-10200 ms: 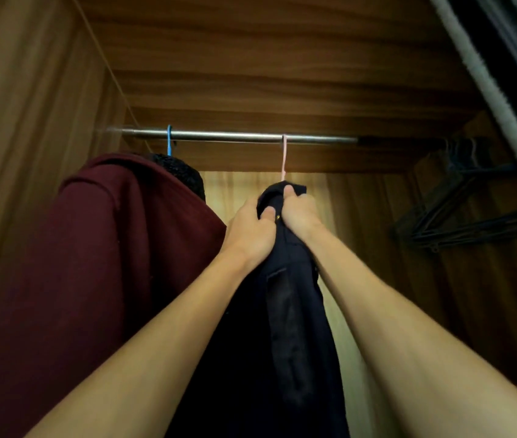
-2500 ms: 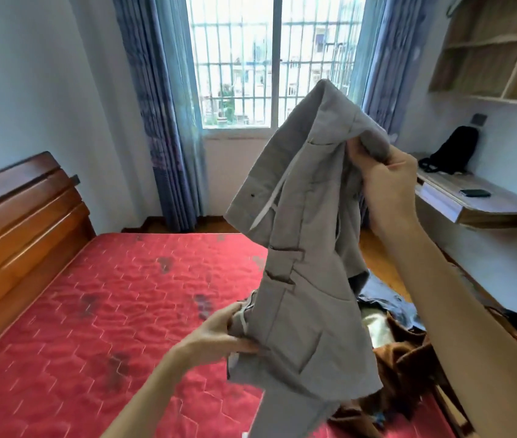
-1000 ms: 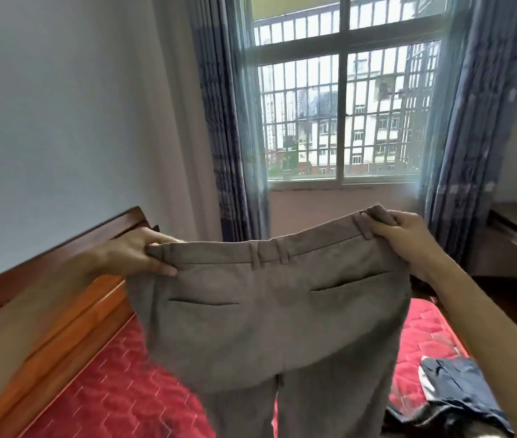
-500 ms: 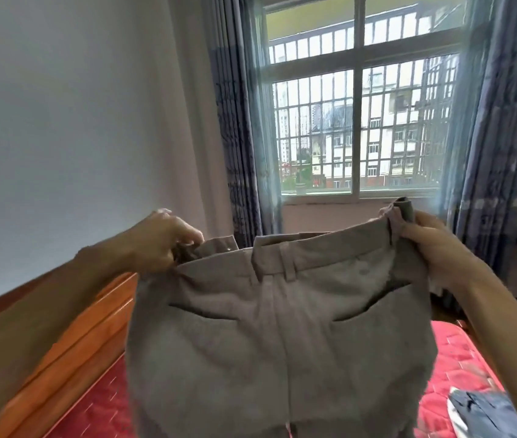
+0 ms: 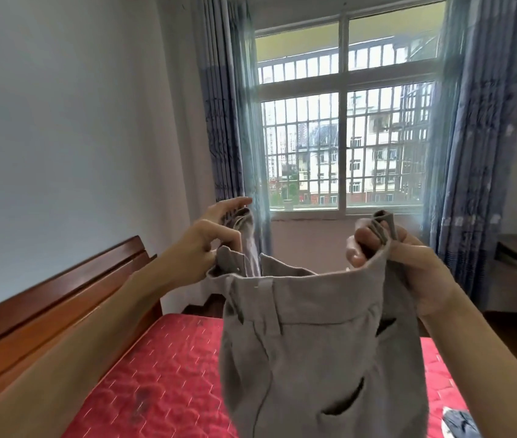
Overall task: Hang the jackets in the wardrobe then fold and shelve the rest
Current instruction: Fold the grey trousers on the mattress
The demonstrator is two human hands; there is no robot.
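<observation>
Folding is the step in hand: the grey trousers (image 5: 320,358) hang above the bed (image 5: 168,374), held by the waistband, the right hand (image 5: 408,273) clenched round one end, the left hand (image 5: 209,248) seemingly pinching the other, though blur hides that grip. Next, I judge, the hands must bring both ends together, laying leg on leg.

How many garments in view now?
2: grey trousers held by left hand and right hand; a blue garment on the bed, lower right. Others may hide behind the trousers.
</observation>
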